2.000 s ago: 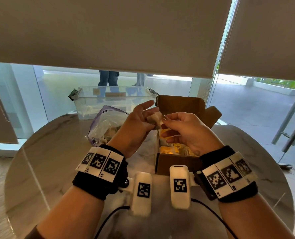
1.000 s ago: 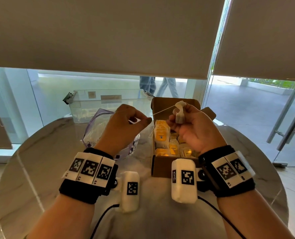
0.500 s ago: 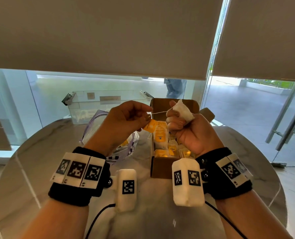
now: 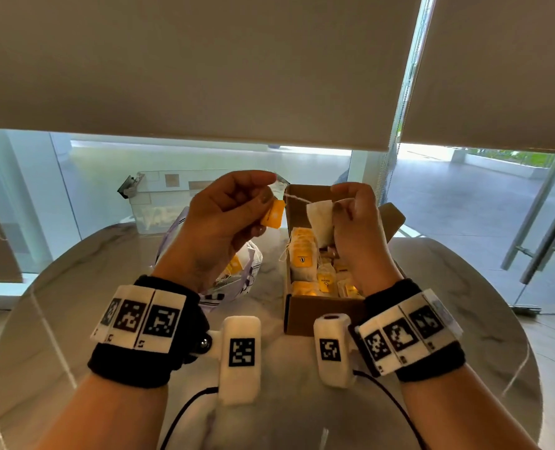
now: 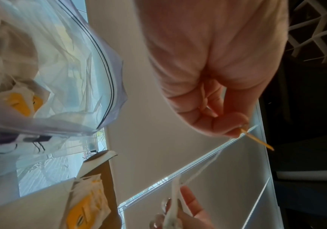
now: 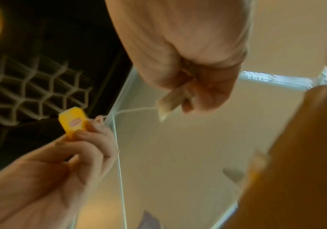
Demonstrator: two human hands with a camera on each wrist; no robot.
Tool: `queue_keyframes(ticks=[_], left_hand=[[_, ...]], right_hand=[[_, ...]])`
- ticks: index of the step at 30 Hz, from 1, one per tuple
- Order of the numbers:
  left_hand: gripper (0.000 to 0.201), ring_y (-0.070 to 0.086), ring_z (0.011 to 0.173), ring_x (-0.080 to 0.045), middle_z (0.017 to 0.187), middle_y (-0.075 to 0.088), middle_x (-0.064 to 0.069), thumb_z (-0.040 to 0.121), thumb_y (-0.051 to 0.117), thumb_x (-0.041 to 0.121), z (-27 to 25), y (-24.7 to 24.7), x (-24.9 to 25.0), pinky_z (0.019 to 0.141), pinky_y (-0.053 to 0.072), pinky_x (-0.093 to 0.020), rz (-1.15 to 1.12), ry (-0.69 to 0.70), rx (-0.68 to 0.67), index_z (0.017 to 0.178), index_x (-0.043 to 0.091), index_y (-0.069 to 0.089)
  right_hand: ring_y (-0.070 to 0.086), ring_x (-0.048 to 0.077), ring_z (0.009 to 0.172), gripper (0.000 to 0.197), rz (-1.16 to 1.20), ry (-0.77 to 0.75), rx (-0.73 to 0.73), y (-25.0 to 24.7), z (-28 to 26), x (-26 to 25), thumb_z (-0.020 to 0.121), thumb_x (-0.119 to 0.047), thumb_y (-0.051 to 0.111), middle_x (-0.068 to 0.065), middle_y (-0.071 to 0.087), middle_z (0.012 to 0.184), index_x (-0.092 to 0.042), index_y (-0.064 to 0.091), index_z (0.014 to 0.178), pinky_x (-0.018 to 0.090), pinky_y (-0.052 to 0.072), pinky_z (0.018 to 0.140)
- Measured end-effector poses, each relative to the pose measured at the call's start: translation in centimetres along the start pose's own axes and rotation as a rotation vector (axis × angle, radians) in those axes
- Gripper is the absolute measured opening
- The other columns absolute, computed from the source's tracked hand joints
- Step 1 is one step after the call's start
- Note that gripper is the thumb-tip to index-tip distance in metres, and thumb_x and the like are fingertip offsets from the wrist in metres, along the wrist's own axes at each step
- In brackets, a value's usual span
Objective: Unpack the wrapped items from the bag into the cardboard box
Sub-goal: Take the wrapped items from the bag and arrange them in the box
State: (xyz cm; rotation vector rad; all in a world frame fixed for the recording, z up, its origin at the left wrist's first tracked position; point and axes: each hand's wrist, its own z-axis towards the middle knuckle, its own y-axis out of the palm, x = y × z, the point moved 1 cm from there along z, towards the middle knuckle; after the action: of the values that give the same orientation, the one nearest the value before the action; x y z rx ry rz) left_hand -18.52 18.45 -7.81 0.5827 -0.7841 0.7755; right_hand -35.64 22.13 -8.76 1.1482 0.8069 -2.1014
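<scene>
Between two hands [image 4: 224, 219] [image 4: 355, 219] — one tea bag [image 4: 320, 219]

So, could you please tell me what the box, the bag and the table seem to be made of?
The box looks like brown matte cardboard, with folded flaps. The bag seems to be thin clear plastic: crinkled, see-through, with a zip strip. The table appears to be polished marble or an imitation: grey veins, glossy reflections.

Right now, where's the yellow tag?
In the head view the yellow tag is pinched in the left hand, held up left of the cardboard box, its string running to the tea bag in the right hand.
</scene>
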Motion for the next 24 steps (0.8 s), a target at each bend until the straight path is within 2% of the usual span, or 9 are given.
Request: queue_keyframes(ticks=[4, 6, 8, 13, 16, 18, 20, 22, 24], left_hand=[[0.029, 0.066, 0.070, -0.005, 0.078, 0.072, 0.009, 0.072, 0.055, 0.010, 0.0, -0.2, -0.2, 0.061, 0.052, -0.013, -0.024, 0.002, -0.004, 0.083, 0.028, 0.076], [0.033, 0.069, 0.079, -0.006, 0.084, 0.073, 0.008, 0.073, 0.055, 0.008, 0.0, -0.1, -0.1, 0.066, 0.052, -0.013, -0.029, 0.011, -0.004, 0.091, 0.028, 0.074], [0.031, 0.069, 0.084, -0.008, 0.090, 0.071, 0.003, 0.078, 0.054, 0.003, 0.1, 0.1, -0.2, 0.071, 0.053, -0.015, -0.001, 0.003, 0.000, 0.101, 0.019, 0.066], [0.018, 0.069, 0.078, -0.006, 0.084, 0.073, 0.004, 0.081, 0.060, 0.004, 0.3, 0.8, -1.3, 0.071, 0.053, -0.016, 0.207, -0.020, 0.052, 0.095, 0.014, 0.066], [0.012, 0.067, 0.092, -0.009, 0.095, 0.071, -0.001, 0.086, 0.060, 0.009, 0.4, 1.2, -2.2, 0.083, 0.051, -0.019, 0.347, -0.003, 0.098, 0.093, 0.016, 0.067], [0.014, 0.064, 0.096, -0.009, 0.094, 0.070, 0.006, 0.086, 0.063, 0.012, 0.6, 1.3, -2.7, 0.090, 0.049, -0.024, 0.375, -0.027, 0.154, 0.087, 0.026, 0.067], [0.019, 0.064, 0.094, -0.010, 0.092, 0.069, 0.008, 0.085, 0.064, 0.011, 0.7, 1.3, -3.1, 0.090, 0.051, -0.031, 0.352, -0.080, 0.190, 0.084, 0.030, 0.066], [0.013, 0.067, 0.095, -0.019, 0.094, 0.072, -0.001, 0.084, 0.066, 0.012, 0.7, 1.4, -3.3, 0.089, 0.053, -0.039, 0.351, -0.092, 0.181, 0.087, 0.025, 0.069], [0.013, 0.068, 0.092, -0.022, 0.095, 0.072, -0.007, 0.085, 0.065, 0.010, 0.6, 1.4, -3.1, 0.085, 0.055, -0.037, 0.340, -0.081, 0.185, 0.090, 0.021, 0.069]], right_hand=[[0.047, 0.005, 0.086, 0.025, -0.156, -0.175, 0.055, -0.1, 0.1, 0.3, 0.099, -0.014, 0.039, -0.010, 0.044, 0.099, -0.020, 0.039, 0.124, 0.007, 0.041, 0.062], [0.047, 0.004, 0.086, 0.026, -0.175, -0.193, 0.050, -0.2, 0.1, 0.3, 0.099, -0.013, 0.040, -0.007, 0.045, 0.101, -0.019, 0.040, 0.124, 0.004, 0.039, 0.062], [0.048, 0.005, 0.086, 0.027, -0.176, -0.202, 0.038, -0.3, 0.1, 0.2, 0.098, -0.012, 0.042, -0.006, 0.047, 0.099, -0.018, 0.040, 0.124, 0.004, 0.038, 0.060], [0.057, 0.013, 0.090, 0.027, -0.085, -0.187, -0.045, 0.1, 0.0, 0.0, 0.097, -0.010, 0.045, -0.007, 0.050, 0.091, -0.019, 0.041, 0.122, 0.023, 0.055, 0.068], [0.055, 0.002, 0.080, 0.023, -0.061, -0.208, -0.086, 0.4, -0.1, -0.2, 0.097, -0.009, 0.047, -0.011, 0.051, 0.086, -0.021, 0.042, 0.116, 0.005, 0.047, 0.057], [0.056, 0.002, 0.078, 0.025, -0.029, -0.215, -0.107, 0.7, -0.2, -0.3, 0.096, -0.006, 0.047, -0.012, 0.054, 0.086, -0.024, 0.042, 0.112, 0.003, 0.045, 0.054], [0.061, 0.008, 0.084, 0.028, -0.020, -0.215, -0.111, 1.0, -0.3, -0.3, 0.095, -0.004, 0.049, -0.006, 0.058, 0.089, -0.026, 0.042, 0.110, 0.007, 0.049, 0.059], [0.063, 0.012, 0.088, 0.029, 0.004, -0.201, -0.118, 1.1, -0.5, -0.5, 0.093, -0.002, 0.051, 0.000, 0.061, 0.092, -0.024, 0.044, 0.110, 0.014, 0.052, 0.065], [0.064, 0.010, 0.084, 0.028, 0.057, -0.166, -0.148, 1.0, -0.7, -0.9, 0.091, -0.003, 0.055, -0.002, 0.062, 0.089, -0.021, 0.046, 0.111, 0.017, 0.055, 0.066]])
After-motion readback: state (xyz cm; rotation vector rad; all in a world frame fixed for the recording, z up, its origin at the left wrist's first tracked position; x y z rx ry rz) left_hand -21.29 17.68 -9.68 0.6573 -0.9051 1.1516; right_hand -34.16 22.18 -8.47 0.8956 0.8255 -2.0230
